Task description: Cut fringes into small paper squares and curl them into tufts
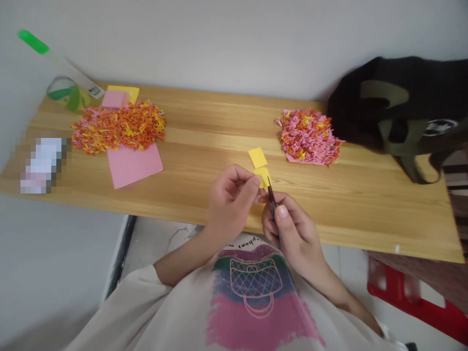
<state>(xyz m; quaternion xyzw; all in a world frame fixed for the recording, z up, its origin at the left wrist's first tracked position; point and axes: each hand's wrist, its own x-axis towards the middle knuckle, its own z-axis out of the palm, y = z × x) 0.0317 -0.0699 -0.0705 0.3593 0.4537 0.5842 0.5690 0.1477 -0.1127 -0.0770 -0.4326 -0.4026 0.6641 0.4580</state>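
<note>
left hand [230, 195]: closed, its fingertips pinching the yellow piece [263, 174] by its left edge, just above the near part of the table.
right hand [290, 226]: closed around the dark tool [271, 199], thumb laid along it; it sits just right of the left hand, the two almost touching.
dark tool: thin, its tip pointing away from the person and meeting the lower edge of the yellow piece; whether it is tweezers or small scissors I cannot tell.
yellow piece: small and roughly square, partly hidden by the fingertips and the tool.
yellow square [258, 157]: flat on the table just beyond the held piece, apart from both hands.
table [219, 122]: light wood, set against a pale wall.
right pile [309, 136]: pink, orange and yellow paper bits heaped on a pink scrap, to the right of the yellow square, near the far edge.
pink sheet [134, 165]: flat, well left of the hands, its far edge under the left pile [119, 126] of mostly orange bits.
paper pads [116, 97]: one pink, one yellow, behind the left pile.
green ring [68, 95]: at the far left corner, beside the pads.
black bag [402, 107]: on the table's right end, just beside the right pile.
red stool [413, 297]: on the floor under the right end.
</note>
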